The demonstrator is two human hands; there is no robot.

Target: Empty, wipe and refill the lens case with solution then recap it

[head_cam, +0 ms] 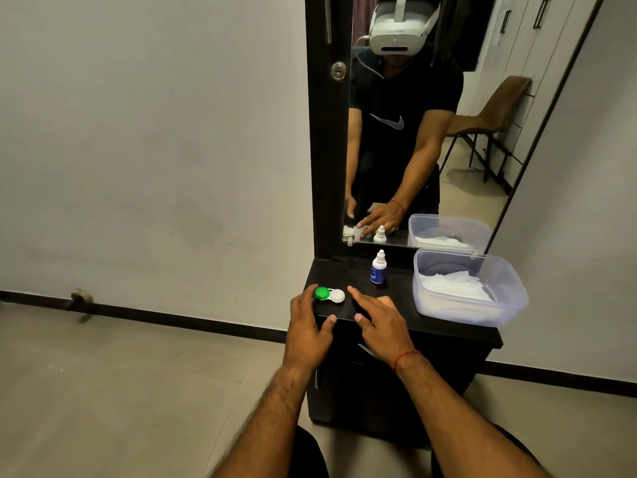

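A lens case (330,294) with one green cap and one white cap lies near the front left corner of the black dresser top (400,305). My left hand (306,326) sits just left of and below the case, its fingertips by the green cap; contact is unclear. My right hand (375,319) hovers right of the case, index finger stretched toward the white cap, holding nothing. A small solution bottle (378,269) with a white cap and blue label stands upright behind the hands.
A clear plastic tub (499,305) holding white tissues sits on the right part of the dresser. A tall mirror (431,132) rises at the back and reflects the person and a chair. Grey floor lies to the left.
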